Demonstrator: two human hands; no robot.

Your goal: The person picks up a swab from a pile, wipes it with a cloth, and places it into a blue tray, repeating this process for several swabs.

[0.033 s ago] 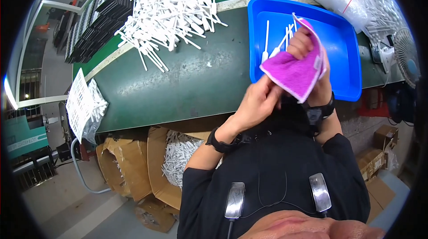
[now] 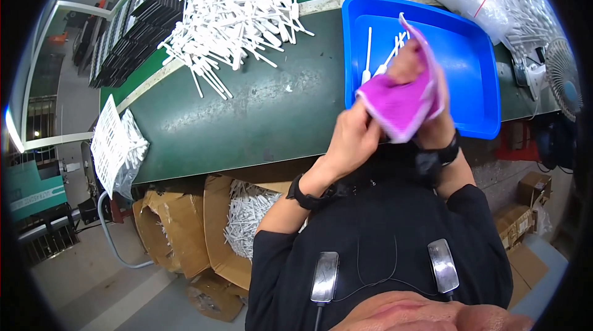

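My right hand (image 2: 406, 65) is closed round a purple cloth (image 2: 398, 104) with a pale edge, over the near left part of a blue tray (image 2: 480, 78). Motion blurs the hand and the cloth. Just to the left, my left hand (image 2: 355, 136) is closed at the cloth's lower corner, in front of the tray. Its fingertips are partly covered, so what they pinch cannot be made out. Several thin white plastic sticks with thicker ends (image 2: 369, 53) lie in the tray's left side, some of them behind the cloth.
A big heap of similar white sticks (image 2: 241, 13) covers the back of the green table (image 2: 247, 121). Black stacked trays (image 2: 133, 22) stand far left, a bag with a paper sheet (image 2: 111, 146) at the left edge. A fan (image 2: 563, 78) stands right; an open carton (image 2: 216, 232) sits below.
My right hand and the cloth have shifted slightly left and are more blurred. My left hand has moved a little up and left.
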